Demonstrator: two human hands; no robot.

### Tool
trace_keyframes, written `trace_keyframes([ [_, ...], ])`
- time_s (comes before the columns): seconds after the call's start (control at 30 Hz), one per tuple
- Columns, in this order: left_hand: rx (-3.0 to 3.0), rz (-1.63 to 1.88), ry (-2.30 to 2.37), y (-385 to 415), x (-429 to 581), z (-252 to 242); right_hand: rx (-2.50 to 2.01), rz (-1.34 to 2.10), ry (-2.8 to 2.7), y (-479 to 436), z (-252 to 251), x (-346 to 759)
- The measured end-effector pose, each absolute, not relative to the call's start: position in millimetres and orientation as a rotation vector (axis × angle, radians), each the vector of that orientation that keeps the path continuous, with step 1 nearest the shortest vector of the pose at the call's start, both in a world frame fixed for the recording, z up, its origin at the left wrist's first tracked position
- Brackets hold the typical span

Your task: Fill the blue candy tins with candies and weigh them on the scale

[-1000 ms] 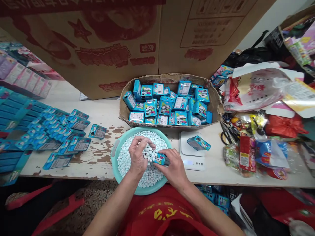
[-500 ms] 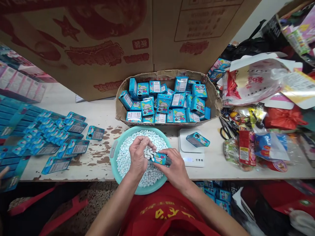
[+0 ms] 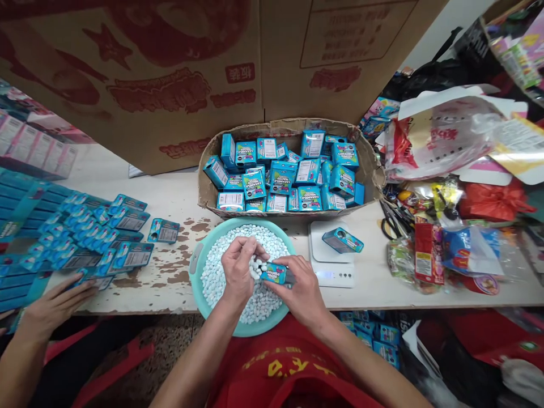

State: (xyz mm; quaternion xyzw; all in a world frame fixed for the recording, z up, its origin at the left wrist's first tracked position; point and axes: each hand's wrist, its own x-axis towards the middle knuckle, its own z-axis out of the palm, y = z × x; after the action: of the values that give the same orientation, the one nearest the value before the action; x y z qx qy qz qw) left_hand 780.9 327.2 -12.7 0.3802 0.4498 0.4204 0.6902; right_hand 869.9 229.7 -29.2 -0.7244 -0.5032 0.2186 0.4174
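My left hand (image 3: pixel 238 266) is cupped round several white candies (image 3: pixel 256 268) above a mint-green basin (image 3: pixel 196 294). Beside it my right hand (image 3: pixel 301 279) grips a small blue candy box (image 3: pixel 274 273), tilted sideways with its end against the candies. Loose white candies (image 3: pixel 219 277) fill much of the basin below both hands. To the right, a white kitchen scale (image 3: pixel 317 249) carries another blue box (image 3: pixel 342 241), lying on its side. Behind the basin, a cut-down cardboard box (image 3: pixel 376 181) holds many blue candy boxes (image 3: pixel 283 177).
A large printed carton (image 3: pixel 170 130) stands at the back. On the left, a co-worker's hand (image 3: pixel 59 300) touches flat blue boxes (image 3: pixel 131 256) piled on the table. Scissors (image 3: pixel 390 221) and bagged sweets (image 3: pixel 429 255) lie at the right. A pink stool (image 3: pixel 114 368) is at lower left.
A co-worker's hand and forearm have come in from the left onto the flat blue boxes. My own hands have barely moved and keep hold of the candies and the box.
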Motion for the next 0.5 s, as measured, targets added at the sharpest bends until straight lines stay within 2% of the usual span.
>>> trace_keyframes([
  [0.5, 0.969, 0.947, 0.939, 325.1, 777.2, -12.3, -1.720, 0.512, -1.241, 234.7, -34.2, 865.6],
])
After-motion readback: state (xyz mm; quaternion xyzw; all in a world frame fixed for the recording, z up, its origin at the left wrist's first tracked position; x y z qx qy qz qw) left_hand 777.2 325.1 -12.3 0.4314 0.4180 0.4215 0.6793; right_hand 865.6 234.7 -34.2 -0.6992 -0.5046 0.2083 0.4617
